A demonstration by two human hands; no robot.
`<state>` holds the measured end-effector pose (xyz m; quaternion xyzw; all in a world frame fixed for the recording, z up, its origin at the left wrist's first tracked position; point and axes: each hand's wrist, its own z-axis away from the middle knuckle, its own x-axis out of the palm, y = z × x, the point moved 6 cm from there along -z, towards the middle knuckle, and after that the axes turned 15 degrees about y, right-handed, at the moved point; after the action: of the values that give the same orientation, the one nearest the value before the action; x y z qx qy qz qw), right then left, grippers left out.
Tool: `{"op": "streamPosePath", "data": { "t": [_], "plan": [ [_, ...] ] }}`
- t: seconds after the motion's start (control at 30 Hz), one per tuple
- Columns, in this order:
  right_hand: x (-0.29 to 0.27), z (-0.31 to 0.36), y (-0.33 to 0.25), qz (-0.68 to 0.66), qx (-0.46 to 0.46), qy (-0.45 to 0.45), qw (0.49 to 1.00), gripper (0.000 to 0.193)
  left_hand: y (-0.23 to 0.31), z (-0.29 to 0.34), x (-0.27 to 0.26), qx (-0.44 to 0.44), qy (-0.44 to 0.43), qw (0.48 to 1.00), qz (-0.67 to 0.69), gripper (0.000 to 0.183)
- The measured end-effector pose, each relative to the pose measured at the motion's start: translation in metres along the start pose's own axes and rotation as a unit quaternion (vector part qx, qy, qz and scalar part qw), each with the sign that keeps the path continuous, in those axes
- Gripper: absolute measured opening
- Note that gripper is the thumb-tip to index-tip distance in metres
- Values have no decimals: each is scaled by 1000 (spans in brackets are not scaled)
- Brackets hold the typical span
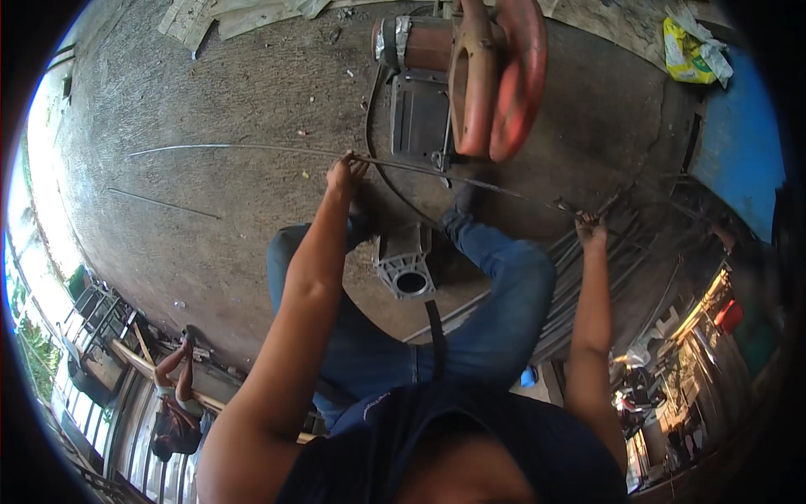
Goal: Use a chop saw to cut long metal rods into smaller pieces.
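The rod (243,147) was held up over the floor (243,101), its long axis running from left to right across the person's front and slanting a little nearer the body toward its right part. The relation that mattered most seemed to be between this line and the saw (426,44). The rod crossed at the near edge of the saw's base (417,118), on the person's side of the red guard (522,92); whether it touched the base could not be told.

The left hand (346,174) held the rod in a narrow grip just left of the base, and was the nearer of the two to it. From that grip a long free stretch went out toward the floor's left edge, its tip well apart from the hand; the rest ran rightward past the base. The bow in it may have come partly from the lens.

The right hand (591,228) was farther out, beyond the guard, its fingers bent at the rod's right part. Blur and the dark bars (579,290) on the floor behind hid whether that grip was closed, and where the rod ended there.

A shorter rod (164,203) lay apart on the floor, toward its left edge. A metal housing (395,270) stood between the person's legs, nearer the body than the rod.
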<state>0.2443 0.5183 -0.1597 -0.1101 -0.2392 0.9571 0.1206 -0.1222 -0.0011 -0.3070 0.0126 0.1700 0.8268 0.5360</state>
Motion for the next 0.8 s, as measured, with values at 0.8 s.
{"op": "streamPosePath", "data": {
  "t": [0.8],
  "plan": [
    [142,-157,111,4,-95,-244,965,24,43,-135,68,671,-119,592,-430,23]
  ]
}}
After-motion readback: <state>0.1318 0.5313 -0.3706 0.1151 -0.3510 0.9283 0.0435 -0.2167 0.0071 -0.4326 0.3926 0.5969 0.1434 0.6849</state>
